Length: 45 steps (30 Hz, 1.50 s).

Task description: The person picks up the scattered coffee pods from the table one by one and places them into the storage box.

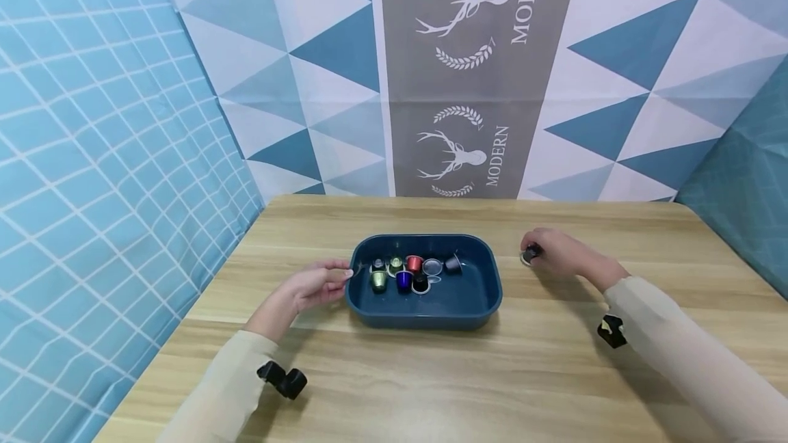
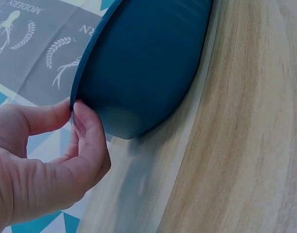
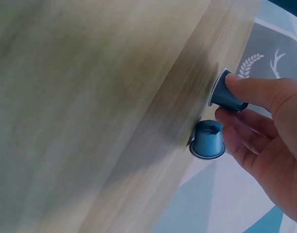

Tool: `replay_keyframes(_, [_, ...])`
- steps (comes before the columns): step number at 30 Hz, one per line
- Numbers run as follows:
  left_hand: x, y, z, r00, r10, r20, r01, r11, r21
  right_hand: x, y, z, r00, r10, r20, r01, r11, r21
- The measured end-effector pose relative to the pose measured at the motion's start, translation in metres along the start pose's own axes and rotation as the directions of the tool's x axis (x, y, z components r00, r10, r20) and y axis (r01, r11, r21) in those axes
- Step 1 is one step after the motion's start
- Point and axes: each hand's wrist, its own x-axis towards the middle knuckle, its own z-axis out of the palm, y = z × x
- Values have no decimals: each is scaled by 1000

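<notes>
My left hand (image 1: 315, 284) pinches the left rim of a dark blue plastic tub (image 1: 425, 320), thumb outside and fingers at the edge in the left wrist view. To the right of the tub, my right hand (image 1: 557, 251) pinches a dark coffee capsule (image 3: 228, 92) between thumb and fingers, its flat rim facing the tabletop. A second capsule (image 3: 208, 140), bluish with a dented end, stands rim down right beside my lower fingers. Inside the tub lie several coffee capsules, among them a red one (image 1: 414, 263), a blue one (image 1: 403, 281) and a pale green one (image 1: 378, 282).
The wooden table (image 1: 431, 381) runs up to a patterned cloth backdrop (image 1: 455, 122) behind the tub. A blue checked cloth (image 1: 104, 156) hangs along the left side. Both sleeved wrists carry black mounts, such as the left one (image 1: 283, 379).
</notes>
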Motion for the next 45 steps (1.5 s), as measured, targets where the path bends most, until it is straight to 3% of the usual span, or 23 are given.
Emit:
replay_keyframes(15, [1, -1, -1, 1000, 7, -19, -6, 1000, 14, -6, -26, -20, 997, -64, -38, 64, 998, 2])
replay_keyframes(28, [1, -1, -2, 1000, 17, 8, -18, 998, 52, 10, -68, -44, 991, -116, -65, 116, 993, -7])
replay_keyframes(37, [4, 5, 0, 999, 24, 27, -25, 999, 34, 29, -90, -52, 988, -155, 15, 155, 988, 22])
replay_keyframes(45, [3, 1, 0, 999, 10, 30, -12, 998, 54, 51, -105, -43, 977, -171, 125, 167, 985, 38])
